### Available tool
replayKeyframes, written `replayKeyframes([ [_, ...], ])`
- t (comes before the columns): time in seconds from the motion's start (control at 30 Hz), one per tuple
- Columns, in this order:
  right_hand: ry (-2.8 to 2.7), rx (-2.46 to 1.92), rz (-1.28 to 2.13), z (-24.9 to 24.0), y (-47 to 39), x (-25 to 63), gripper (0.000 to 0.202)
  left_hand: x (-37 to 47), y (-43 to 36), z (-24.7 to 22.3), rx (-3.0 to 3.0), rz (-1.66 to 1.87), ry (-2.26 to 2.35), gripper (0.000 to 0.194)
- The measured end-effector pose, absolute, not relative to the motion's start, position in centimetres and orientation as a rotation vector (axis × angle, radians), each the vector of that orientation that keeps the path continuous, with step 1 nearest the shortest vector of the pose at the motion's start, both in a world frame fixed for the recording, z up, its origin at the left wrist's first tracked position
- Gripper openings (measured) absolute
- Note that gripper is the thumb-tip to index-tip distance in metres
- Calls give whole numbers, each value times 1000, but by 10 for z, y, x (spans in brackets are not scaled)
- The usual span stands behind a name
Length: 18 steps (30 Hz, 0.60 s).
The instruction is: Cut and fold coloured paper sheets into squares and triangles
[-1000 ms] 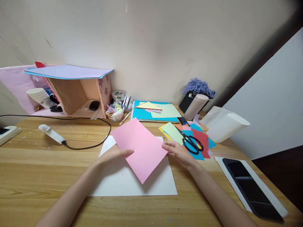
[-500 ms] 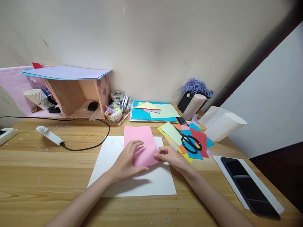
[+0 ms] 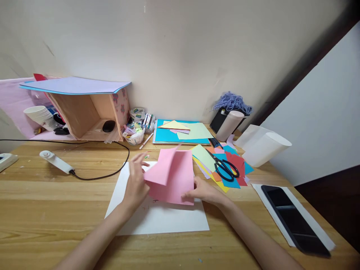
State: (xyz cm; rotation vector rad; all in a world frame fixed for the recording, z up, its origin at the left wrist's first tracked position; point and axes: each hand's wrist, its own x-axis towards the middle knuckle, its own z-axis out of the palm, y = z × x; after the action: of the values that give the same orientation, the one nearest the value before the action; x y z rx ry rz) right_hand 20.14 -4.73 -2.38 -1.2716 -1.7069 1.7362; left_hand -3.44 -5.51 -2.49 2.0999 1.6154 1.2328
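A folded sheet of pink paper (image 3: 180,180) is held above a white sheet (image 3: 168,221), its left flap lifted and turned partly open. My left hand (image 3: 136,183) grips the left edge of that flap, fingers curled around it. On the other side, my right hand (image 3: 198,190) pinches the lower right edge, thumb on the front face and the fingers mostly hidden behind. Small dark and reddish marks show on the white sheet below the pink paper.
Black-handled scissors (image 3: 223,165) lie on coloured paper scraps (image 3: 236,163) to the right. Farther right is a phone (image 3: 295,221). A white corded device (image 3: 56,162) lies at left. Behind stand an open box (image 3: 92,116), a scrap cup (image 3: 135,138) and a paper stack (image 3: 163,137).
The pink paper has gone from folded flat to partly opened, its flap raised. My left hand has moved left and now grips the flap; my right hand still holds the right edge.
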Motion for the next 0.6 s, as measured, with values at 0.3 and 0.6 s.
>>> replayKeyframes([
  [0.3, -1707, -1250, 1909, -12, -40, 234, 52, -49, -52, -2, 2184, 1293, 2197, 59],
  [0.6, -1517, -1399, 1902, -26, -15, 274, 30, -42, -46, -44, 2543, 444, 1280, 51],
])
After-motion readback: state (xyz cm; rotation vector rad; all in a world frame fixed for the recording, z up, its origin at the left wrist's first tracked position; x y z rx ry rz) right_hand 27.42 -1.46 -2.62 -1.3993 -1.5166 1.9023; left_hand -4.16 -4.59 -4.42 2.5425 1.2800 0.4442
